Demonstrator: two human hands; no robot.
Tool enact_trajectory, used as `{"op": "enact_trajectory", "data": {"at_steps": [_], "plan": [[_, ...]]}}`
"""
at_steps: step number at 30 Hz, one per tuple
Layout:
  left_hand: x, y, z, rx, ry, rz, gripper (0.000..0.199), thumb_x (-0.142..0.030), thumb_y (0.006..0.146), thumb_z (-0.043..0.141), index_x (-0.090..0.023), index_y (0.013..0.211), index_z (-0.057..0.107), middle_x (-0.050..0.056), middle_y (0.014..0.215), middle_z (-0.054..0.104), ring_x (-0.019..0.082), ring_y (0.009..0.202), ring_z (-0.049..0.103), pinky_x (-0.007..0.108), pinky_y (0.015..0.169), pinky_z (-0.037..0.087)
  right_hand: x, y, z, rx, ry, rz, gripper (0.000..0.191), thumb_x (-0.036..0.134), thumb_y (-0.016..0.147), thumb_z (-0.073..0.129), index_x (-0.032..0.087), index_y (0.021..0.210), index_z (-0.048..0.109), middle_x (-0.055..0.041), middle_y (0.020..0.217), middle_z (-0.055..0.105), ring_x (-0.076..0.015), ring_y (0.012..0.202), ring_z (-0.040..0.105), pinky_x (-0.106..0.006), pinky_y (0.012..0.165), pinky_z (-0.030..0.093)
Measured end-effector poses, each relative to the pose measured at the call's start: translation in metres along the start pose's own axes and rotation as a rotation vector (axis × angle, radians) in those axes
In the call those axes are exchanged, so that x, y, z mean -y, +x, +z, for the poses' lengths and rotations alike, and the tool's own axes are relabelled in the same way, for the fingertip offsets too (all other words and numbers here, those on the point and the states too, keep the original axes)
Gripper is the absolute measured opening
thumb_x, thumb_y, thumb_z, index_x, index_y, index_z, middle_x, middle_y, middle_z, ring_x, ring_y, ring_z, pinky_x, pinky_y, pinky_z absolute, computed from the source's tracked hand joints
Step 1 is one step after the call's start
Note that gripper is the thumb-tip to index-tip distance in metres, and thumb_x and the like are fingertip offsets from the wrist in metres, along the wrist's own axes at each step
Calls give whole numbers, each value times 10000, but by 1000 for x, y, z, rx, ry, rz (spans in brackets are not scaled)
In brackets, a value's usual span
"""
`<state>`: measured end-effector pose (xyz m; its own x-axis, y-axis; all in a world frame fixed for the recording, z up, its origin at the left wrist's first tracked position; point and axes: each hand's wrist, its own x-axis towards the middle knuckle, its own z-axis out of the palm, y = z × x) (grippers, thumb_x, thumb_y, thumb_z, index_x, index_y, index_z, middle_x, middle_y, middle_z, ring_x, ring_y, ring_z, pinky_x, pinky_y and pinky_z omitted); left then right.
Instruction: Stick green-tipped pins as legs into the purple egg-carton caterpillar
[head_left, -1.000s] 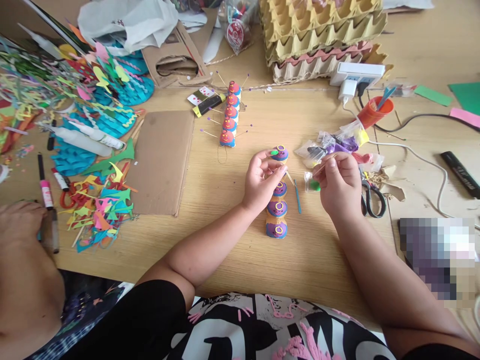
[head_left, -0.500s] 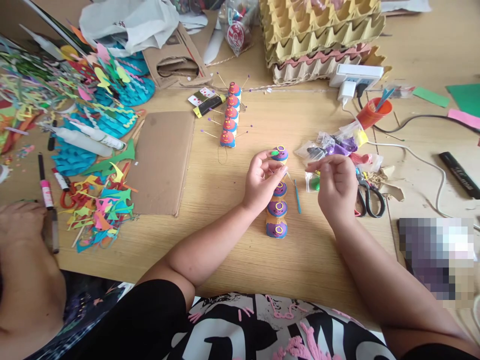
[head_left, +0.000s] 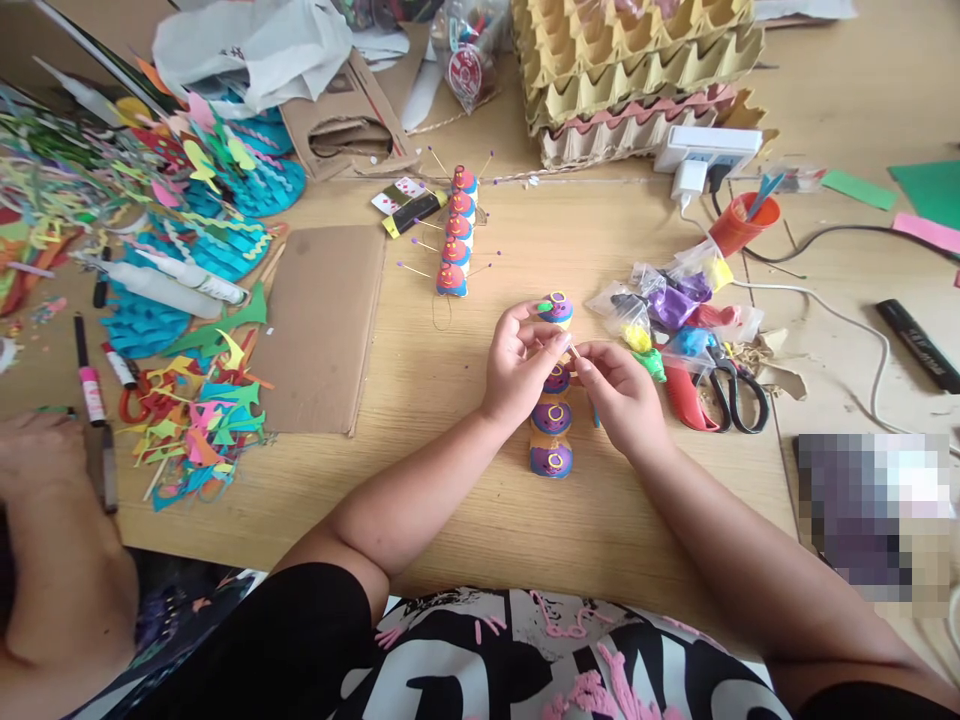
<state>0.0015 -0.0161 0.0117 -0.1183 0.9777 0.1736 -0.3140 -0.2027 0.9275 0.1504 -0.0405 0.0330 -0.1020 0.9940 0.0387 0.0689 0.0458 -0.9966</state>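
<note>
at the far left, another person's forearm (head_left: 56,560) rests on the wooden tabletop (head_left: 442,400), beside a pink-and-black marker (head_left: 91,395). next come a heap of bright multicoloured paper scraps (head_left: 214,415) and, beyond it, white plastic glue bottles (head_left: 169,285) lying on ruffled blue paper. a flat brown cardboard sheet (head_left: 319,330) lies right of the scraps. farther right, a row of red-and-blue painted cups (head_left: 452,252) bristles with thin sticks tipped in purple; a black-and-yellow box (head_left: 414,213) sits just left of it.

the left hand (head_left: 516,368) is raised, its thumb and a finger pinching a thin pale stick (head_left: 573,348), with a small green lump (head_left: 543,308) at another fingertip. below and between the hands is a row of purple-and-blue painted cups (head_left: 552,417), each visible one topped with a yellow ring; the fingers hide part of it. the right hand (head_left: 624,398) meets the left at the stick, thumb and forefinger pinched together on its near end, the other fingers curled.

right of that hand lie clear plastic bags of coloured clay (head_left: 679,300) and black-and-red scissors (head_left: 731,395), then an orange plastic cup (head_left: 739,228) standing tilted, and at the far right a black marker (head_left: 919,345).
</note>
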Motion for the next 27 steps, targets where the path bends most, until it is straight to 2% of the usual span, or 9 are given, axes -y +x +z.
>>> {"op": "enact_trajectory", "data": {"at_steps": [3, 8, 13, 21, 27], "plan": [[1, 0, -1, -7, 20, -8, 555, -541, 850, 882, -277, 1238, 586, -22, 920, 781, 139, 857, 778, 295, 851, 604, -2, 3, -4, -27, -68, -27, 397, 605, 935, 738, 215, 884, 690, -19, 841, 662, -148, 764, 587, -298, 697, 496], [1, 0, 0, 15, 19, -29, 554, -524, 846, 888, -272, 1251, 606, -8, 951, 808, 145, 898, 791, 278, 836, 603, -8, 13, -17, -50, -123, -142, 346, 557, 948, 740, 225, 862, 691, -20, 842, 651, -159, 793, 568, -300, 698, 440], [0, -1, 1, 24, 79, -38, 515, -484, 881, 865, -256, 1269, 615, 22, 1009, 833, 169, 962, 806, 302, 875, 613, -13, 16, -19, -38, -51, -101, 392, 611, 916, 757, 230, 863, 684, -10, 804, 629, -154, 746, 545, -296, 665, 437], [3, -1, -1, 74, 184, 53, 512, -415, 915, 838, -262, 1346, 607, 35, 998, 845, 195, 1025, 798, 352, 938, 602, -9, 14, -13, -57, 78, -11, 437, 645, 861, 803, 227, 833, 678, 12, 724, 586, -130, 649, 481, -285, 613, 405], [2, -2, -1, 97, 231, 116, 479, -429, 939, 808, -264, 1342, 608, 31, 980, 833, 195, 1012, 794, 374, 984, 597, -10, 14, -13, -34, 86, -19, 453, 667, 855, 799, 228, 842, 688, 5, 744, 612, -132, 659, 495, -283, 616, 420]]}}
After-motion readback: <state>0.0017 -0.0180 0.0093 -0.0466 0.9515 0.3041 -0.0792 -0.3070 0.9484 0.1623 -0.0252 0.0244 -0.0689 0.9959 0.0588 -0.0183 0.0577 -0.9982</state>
